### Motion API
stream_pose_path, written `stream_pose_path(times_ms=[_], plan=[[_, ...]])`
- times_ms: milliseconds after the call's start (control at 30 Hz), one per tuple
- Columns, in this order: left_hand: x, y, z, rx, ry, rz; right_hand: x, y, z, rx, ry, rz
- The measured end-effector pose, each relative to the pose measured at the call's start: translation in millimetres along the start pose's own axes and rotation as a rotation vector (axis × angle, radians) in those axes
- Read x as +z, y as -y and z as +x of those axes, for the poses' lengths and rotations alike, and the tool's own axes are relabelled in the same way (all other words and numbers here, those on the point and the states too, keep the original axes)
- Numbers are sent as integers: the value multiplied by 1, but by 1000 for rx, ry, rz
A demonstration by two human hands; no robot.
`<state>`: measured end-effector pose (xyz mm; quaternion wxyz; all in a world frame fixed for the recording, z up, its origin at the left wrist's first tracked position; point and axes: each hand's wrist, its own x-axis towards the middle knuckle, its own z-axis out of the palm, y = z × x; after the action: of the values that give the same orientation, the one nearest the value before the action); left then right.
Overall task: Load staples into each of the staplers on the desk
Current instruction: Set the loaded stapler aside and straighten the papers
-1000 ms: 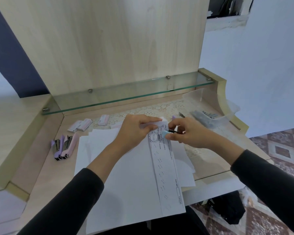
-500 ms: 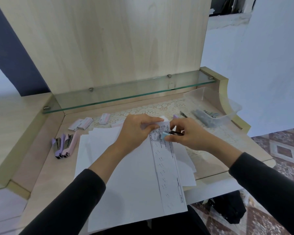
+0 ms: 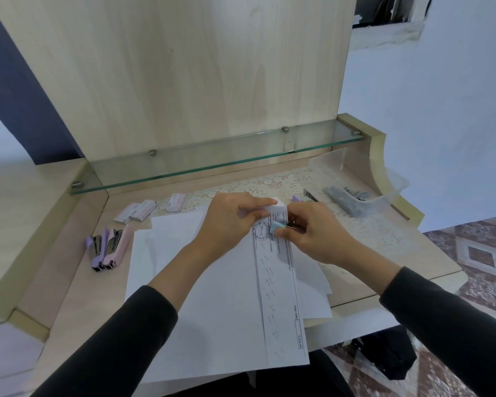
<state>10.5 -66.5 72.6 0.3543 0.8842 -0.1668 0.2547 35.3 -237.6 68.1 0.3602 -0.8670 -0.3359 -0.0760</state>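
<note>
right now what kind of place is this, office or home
Probably a home desk nook: a wooden desk with a glass shelf, a lace mat, and patterned floor tiles beside it.

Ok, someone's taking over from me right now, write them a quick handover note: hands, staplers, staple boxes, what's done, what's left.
Left hand pins the printed slip on the loose white sheets.
Right hand pinches a small blue stapler at the slip's top edge.
Two staplers, purple and pink, lie side by side at the desk's left; another purple one peeks out behind the hands.
Three staple boxes sit near the back.
Which staplers are loaded cannot be told; check each.
</note>
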Motion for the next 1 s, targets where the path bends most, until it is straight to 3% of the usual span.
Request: stream_pose_path(times_ms=[200, 800, 1000], plan=[[-1, 3, 0, 20, 31, -1, -2, -10, -5, 64, 90, 87], [2, 4, 2, 12, 55, -2, -4, -11, -5, 1, 14, 28], [0, 12, 4, -36, 70, 20, -7, -17, -7, 62, 156, 77]])
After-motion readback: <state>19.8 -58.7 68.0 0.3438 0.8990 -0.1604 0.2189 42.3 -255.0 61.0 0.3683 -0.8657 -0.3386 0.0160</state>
